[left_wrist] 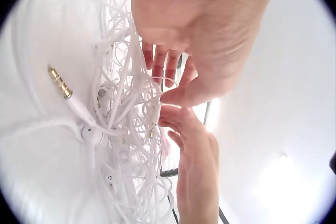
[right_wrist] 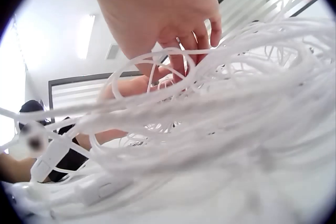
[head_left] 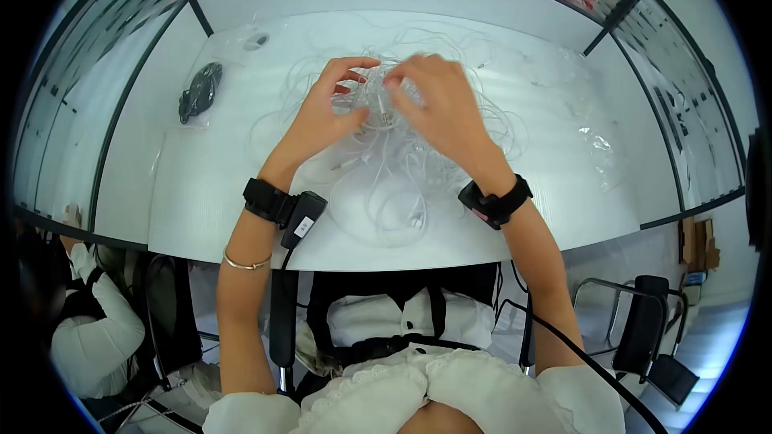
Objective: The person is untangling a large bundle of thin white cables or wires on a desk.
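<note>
White collar (head_left: 362,394) nearest; beyond, tangled white cables (head_left: 379,102) on the table (head_left: 563,201), the left hand (head_left: 326,108) wide beside them, the right hand (head_left: 446,100) bent over them, whether pinching I cannot tell

White cables (head_left: 384,118); loose, tangled heap; gold-tipped plugs (left_wrist: 64,88)

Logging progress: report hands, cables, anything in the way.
Left hand loosely curved at white cables; right hand opposite, grip unclear. Cables tangled on table. In the way: their own overlap.
</note>
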Available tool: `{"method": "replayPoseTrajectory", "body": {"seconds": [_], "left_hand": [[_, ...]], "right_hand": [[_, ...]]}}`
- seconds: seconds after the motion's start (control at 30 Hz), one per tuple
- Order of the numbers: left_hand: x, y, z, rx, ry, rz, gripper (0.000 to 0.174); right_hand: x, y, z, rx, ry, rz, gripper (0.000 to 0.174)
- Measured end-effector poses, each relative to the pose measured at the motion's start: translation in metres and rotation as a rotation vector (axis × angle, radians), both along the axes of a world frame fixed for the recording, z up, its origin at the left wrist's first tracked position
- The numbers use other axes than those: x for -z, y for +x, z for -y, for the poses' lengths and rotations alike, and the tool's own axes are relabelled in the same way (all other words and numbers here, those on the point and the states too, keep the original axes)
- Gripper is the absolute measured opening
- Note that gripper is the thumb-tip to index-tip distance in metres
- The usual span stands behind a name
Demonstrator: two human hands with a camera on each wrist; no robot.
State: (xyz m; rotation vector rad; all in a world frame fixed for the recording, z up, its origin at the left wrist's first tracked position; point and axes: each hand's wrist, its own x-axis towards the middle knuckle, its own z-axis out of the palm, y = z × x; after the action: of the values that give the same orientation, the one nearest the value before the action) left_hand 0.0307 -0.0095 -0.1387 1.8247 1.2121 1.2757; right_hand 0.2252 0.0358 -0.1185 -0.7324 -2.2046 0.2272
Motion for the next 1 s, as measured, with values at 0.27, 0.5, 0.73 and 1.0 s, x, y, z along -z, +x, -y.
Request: {"method": "replayPoseTrajectory", "body": {"seconds": [0.27, 0.5, 0.73, 1.0], "left_hand": [[0.009, -0.001, -0.007, -0.051, 0.050, 0.044, 0.034], [0.021, -0.001, -0.009, -0.130, 0.030, 0.132, 0.029], [0.010, 0.002, -0.001, 0.001, -0.038, 0.046, 0.028], [-0.013, 0.010, 0.002, -0.237, -0.285, 0.101, 0.029]], "right_hand": [[0.013, -0.004, -0.014, -0.061, -0.262, 0.086, 0.016], [0.000, 0.017, -0.032, -0.176, -0.589, -0.595, 0.019], [0.000, 0.047, -0.057, -0.184, -0.723, -0.468, 0.018], [0.001, 0.023, -0.052, -0.106, -0.369, 0.081, 0.024]]}}
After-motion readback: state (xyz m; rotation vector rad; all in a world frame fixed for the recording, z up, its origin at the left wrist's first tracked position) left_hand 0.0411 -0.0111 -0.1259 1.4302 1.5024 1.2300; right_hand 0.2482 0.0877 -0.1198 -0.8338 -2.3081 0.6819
